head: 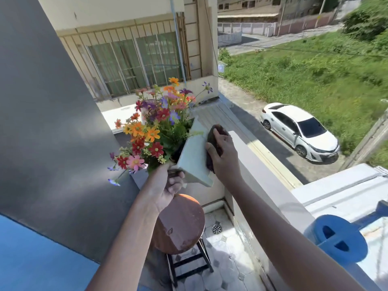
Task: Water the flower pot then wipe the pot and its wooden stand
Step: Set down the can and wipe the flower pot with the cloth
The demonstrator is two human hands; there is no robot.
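Two bare forearms reach forward over a round wooden stool standing on the tiled balcony floor, with a blue watering can resting at the right on the parapet. Above the stool the left hand has its fingers curled under the base of a pale rectangular flower pot, held tilted in the air and full of bright mixed flowers. Against the pot's sunlit side the right hand presses a dark cloth, fingers closed over it, and far below a white car sits beside grass.
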